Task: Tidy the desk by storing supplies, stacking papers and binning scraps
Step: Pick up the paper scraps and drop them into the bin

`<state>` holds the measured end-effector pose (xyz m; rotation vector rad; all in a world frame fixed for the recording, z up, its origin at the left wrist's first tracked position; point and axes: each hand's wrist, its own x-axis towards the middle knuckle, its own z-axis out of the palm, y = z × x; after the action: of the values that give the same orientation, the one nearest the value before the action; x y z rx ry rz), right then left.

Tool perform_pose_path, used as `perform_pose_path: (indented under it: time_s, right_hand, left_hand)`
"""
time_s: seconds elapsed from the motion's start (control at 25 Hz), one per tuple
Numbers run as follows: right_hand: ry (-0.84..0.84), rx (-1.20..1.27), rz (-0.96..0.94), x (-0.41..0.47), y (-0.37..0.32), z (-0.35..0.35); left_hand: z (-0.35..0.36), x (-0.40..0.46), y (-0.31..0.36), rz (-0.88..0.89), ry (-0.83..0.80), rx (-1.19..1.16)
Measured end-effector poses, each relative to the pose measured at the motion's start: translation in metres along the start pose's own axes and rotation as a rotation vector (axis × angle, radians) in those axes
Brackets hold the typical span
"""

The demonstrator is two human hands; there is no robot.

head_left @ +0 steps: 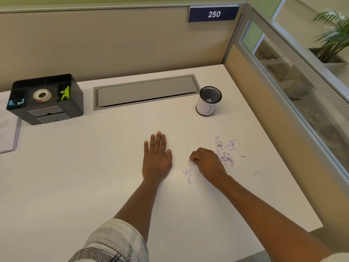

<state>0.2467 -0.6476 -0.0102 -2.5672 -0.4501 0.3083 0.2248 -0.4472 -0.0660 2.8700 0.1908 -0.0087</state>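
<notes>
Left hand (pixel 157 157) lies flat on the white surface (pixel 75 176), palm down, fingers straight and close together, its grip wide open and holding nothing. Just beside it, at three o'clock, the right hand (pixel 206 164) is curled knuckles-up, fingers drawn in over the surface — a sliver of white shows at the fingertips, but whether that grip actually has a scrap pinched I cannot tell. Paper scraps (pixel 226 150) lie scattered in a loose heap at one to two o'clock of the right hand, touching its far side, with a smaller cluster (pixel 188 174) at seven o'clock of it, between the two wrists, and a stray bit out toward four o'clock near the surface's edge. Up at twelve o'clock from the scraps stands the mesh cup (pixel 208 101), upright, white paper wrapped around it, a bit of white visible inside. Far off at ten o'clock sits the black organiser (pixel 45 99) — tape roll (pixel 42 95) in the middle compartment, green clip (pixel 65 93) to the right, blue clips (pixel 15 102) to the left. Papers (pixel 7 125) lie at the left edge, partly under the organiser's corner.
</notes>
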Motion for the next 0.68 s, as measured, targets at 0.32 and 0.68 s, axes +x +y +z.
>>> perform_pose_path:
  time_s: [0.32,0.68]
  right_hand:
    - [0.234,0.499,0.175,0.048,-0.013,-0.048]
    - [0.462,0.330,0.140,0.149,-0.003,-0.139]
  left_hand:
    - [0.001,-0.001,0.000,0.009,0.026,-0.001]
    - [-0.001,0.001,0.000,0.006,0.002,-0.001]
